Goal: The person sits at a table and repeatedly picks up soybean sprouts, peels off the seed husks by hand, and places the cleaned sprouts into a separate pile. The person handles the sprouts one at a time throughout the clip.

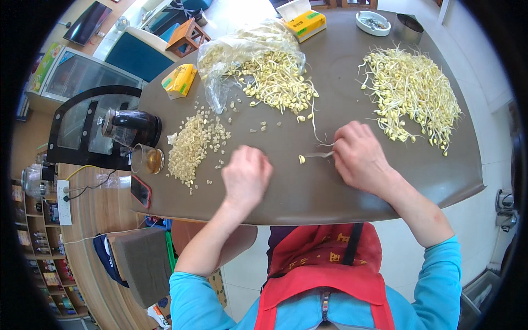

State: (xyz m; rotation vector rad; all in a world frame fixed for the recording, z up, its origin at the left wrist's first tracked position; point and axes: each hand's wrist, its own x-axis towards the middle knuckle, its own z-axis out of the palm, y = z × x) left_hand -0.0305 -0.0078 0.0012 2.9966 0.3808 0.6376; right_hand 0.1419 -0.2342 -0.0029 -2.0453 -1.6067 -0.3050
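Observation:
My right hand (pixel 359 159) is over the brown tabletop, its fingers closed on the white tail of a soybean sprout (pixel 302 159) whose yellow head points left. Another pale strand runs into the same fingers from above. My left hand (pixel 246 175) is curled above the table to the left; its fingertips are hidden, so I cannot see whether they hold anything. A heap of bean sprouts (pixel 280 82) spills from a clear plastic bag (pixel 214 88) ahead. To the right lies a wider pile of sprouts (pixel 412 95). Left of my left hand is a heap of pale bean hulls (pixel 187 150).
Two yellow tissue packs (pixel 309 25) (pixel 180 81), an ashtray (pixel 373 23) and a metal ring-shaped container (pixel 408 29) stand toward the back and left. An electric kettle (pixel 138 126), a glass cup (pixel 144 160) and a phone (pixel 140 191) line the left edge.

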